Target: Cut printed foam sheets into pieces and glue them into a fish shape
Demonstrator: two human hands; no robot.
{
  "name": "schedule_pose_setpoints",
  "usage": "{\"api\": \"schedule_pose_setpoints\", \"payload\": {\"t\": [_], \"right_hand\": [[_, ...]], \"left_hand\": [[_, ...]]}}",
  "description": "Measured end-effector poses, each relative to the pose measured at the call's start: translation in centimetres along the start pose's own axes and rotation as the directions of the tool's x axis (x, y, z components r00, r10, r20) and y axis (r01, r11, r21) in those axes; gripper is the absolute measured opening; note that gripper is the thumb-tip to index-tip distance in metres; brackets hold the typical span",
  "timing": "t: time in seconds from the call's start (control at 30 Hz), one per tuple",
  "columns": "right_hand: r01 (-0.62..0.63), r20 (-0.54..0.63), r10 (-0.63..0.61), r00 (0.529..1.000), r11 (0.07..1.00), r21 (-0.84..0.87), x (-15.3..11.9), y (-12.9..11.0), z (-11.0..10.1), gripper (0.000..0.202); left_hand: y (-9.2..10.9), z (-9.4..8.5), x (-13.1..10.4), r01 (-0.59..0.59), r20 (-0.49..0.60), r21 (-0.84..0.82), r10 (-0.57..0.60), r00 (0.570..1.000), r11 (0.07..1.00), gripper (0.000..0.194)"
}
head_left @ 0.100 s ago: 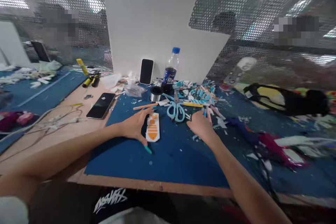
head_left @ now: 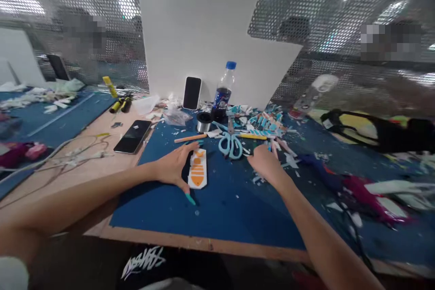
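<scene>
A white piece with an orange fishbone-like pattern (head_left: pixel 197 170) lies flat on the blue mat (head_left: pixel 231 217). Beside its left edge, my left hand (head_left: pixel 176 165) has thumb and fingers spread around it, with a teal tip on the thumb. My right hand (head_left: pixel 265 163) is at the scraps right of the light-blue scissors (head_left: pixel 230 144); its fingers are curled and whatever they hold is hidden. Behind the white piece lies an orange stick (head_left: pixel 190 138). A yellow stick (head_left: pixel 252 136) lies behind the scissors' handles.
Further back are a wire spool (head_left: pixel 204 122), a cola bottle (head_left: pixel 222 93) and an upright phone (head_left: pixel 192 93). Another phone (head_left: pixel 132 136) lies left. Blue and white scraps (head_left: pixel 267 124) pile up behind my right hand. A magenta item (head_left: pixel 370 197) lies at right.
The whole view has shifted slightly, so things appear a little further right. Both hands keep nearly the same places and poses.
</scene>
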State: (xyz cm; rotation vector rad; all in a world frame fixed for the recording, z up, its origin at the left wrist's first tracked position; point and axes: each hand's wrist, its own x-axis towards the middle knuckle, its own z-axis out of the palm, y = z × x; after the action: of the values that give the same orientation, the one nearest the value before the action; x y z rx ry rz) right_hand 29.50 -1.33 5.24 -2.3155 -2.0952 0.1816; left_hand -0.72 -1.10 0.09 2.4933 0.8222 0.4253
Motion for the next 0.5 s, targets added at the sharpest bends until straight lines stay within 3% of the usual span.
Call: {"api": "schedule_pose_setpoints", "payload": {"t": [0.2,0.33,0.43,0.5], "right_hand": [[-0.063,-0.062,0.065,0.996,0.997,0.047,-1.2,-0.1,-2.4,0.027],[-0.017,-0.125,0.029,0.992,0.995,0.098,-2.3,-0.4,-3.6,0.025],[0.172,-0.138,-0.137,0.981,0.944,0.282,-2.4,-0.6,-3.1,0.020],[0.363,-0.125,-0.347,0.929,0.802,0.475,-2.2,-0.8,-2.4,0.018]], "left_hand": [[0.5,-0.2,-1.1,0.026,0.007,0.020,-0.026,1.000,0.999,0.133],[0.8,-0.4,-1.2,0.013,-0.021,0.035,-0.012,1.000,0.999,0.133],[0.7,-0.5,-1.3,0.002,-0.029,0.055,0.000,1.000,0.998,0.128],[0.5,-0.5,-1.4,-0.026,-0.041,0.071,0.029,0.999,0.997,0.128]]}}
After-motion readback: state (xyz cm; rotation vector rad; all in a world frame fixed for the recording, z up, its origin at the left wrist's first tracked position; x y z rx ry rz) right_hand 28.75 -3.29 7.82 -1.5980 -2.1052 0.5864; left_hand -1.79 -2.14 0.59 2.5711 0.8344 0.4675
